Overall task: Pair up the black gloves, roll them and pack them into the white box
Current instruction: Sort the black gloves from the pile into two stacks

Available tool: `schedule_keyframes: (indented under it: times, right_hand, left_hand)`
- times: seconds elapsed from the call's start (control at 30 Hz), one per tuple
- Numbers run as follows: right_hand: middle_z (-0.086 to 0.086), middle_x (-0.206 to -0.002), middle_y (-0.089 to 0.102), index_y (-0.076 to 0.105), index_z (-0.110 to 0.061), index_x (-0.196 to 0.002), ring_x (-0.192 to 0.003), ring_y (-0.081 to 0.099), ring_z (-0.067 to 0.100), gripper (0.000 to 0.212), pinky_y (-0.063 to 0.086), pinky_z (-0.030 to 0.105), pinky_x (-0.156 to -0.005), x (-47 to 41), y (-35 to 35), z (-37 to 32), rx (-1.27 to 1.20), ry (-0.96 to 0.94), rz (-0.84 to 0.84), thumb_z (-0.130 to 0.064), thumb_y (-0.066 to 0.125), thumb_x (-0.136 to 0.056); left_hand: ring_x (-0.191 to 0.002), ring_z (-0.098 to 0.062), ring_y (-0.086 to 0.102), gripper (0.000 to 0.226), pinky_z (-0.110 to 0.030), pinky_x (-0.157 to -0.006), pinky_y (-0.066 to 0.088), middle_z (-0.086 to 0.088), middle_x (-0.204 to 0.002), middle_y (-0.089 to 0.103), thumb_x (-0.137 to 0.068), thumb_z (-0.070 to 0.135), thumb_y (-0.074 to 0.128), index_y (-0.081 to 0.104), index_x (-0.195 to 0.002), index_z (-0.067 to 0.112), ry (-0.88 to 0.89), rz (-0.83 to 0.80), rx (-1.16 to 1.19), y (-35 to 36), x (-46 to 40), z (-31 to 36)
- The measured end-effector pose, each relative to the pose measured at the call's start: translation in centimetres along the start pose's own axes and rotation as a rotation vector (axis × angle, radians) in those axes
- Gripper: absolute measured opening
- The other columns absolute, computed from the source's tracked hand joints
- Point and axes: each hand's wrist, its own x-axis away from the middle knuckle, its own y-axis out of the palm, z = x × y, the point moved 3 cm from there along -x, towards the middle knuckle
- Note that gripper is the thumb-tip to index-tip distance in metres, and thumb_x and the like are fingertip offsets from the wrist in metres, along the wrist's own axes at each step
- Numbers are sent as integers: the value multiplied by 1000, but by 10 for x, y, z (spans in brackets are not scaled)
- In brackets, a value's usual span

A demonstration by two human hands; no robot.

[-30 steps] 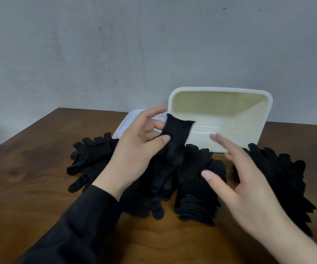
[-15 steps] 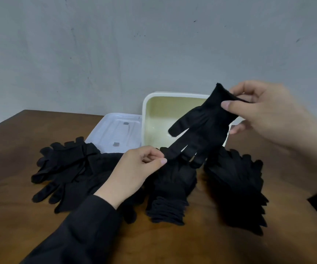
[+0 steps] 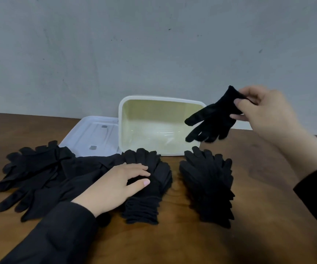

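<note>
a: status of the right hand [image 3: 264, 113]?

b: it pinches a single black glove [image 3: 213, 119] by the cuff, thumb and fingertips closed on the fabric. the glove hangs in the air with its fingers pointing down and left, in front of the right end of the white box [image 3: 161, 126]. half a second earlier the same glove hung lower and nearer the centre of the view; it has since been carried up and to the right, clear of the piles.

a: and the left hand [image 3: 119, 184]?

b: it now rests on the middle stack of gloves [image 3: 148, 189], fingers loosely curved over the top layer. whether it grips a glove cannot be told. earlier it was raised with thumb and fingertips pinched together near the hanging glove; it has come down onto the stack.

a: remaining items?

b: a second stack [image 3: 209, 185] lies just right of the middle one, and loose gloves [image 3: 37, 174] are spread at the left. the lid [image 3: 90, 136] lies flat beside the box on the wooden table [image 3: 268, 216]. the box holds no gloves.

a: consequence for the task?

b: one glove is separated and ready; the lowered left hand suggests its partner is being selected from the stack. pairing is under way; rolling and packing are not yet begun.
</note>
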Motion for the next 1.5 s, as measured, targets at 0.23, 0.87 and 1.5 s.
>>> schedule_keyframes:
  times: [0.23,0.87,1.5]
  right_hand:
    - [-37,-90,66,68,-41,-104,-83,58,-22,28,44,1,-76,103,42,76,245,-30,-182,-15,61,-96]
    - [-32,-124,61,68,-36,-123,-124,51,-11,32,36,10,-105,137,130,29,67,-338,-277,-33,51,-96]
    - [-40,-128,54,67,-47,-115,-130,39,-17,29,33,18,-108,145,182,46,-50,-144,-474,-43,50,-93]
  left_hand:
    - [-113,40,13,36,-9,-109,8,41,-138,38,-95,56,47,57,-128,48,9,-18,-10,0,-1,-3]
    - [-118,-1,50,30,-24,-108,35,14,-126,60,-103,19,43,67,-121,24,71,171,-70,-4,4,8]
    - [-76,-4,51,26,-19,-61,35,10,-89,54,-81,44,76,56,-81,28,-479,-77,-397,-93,59,-77]
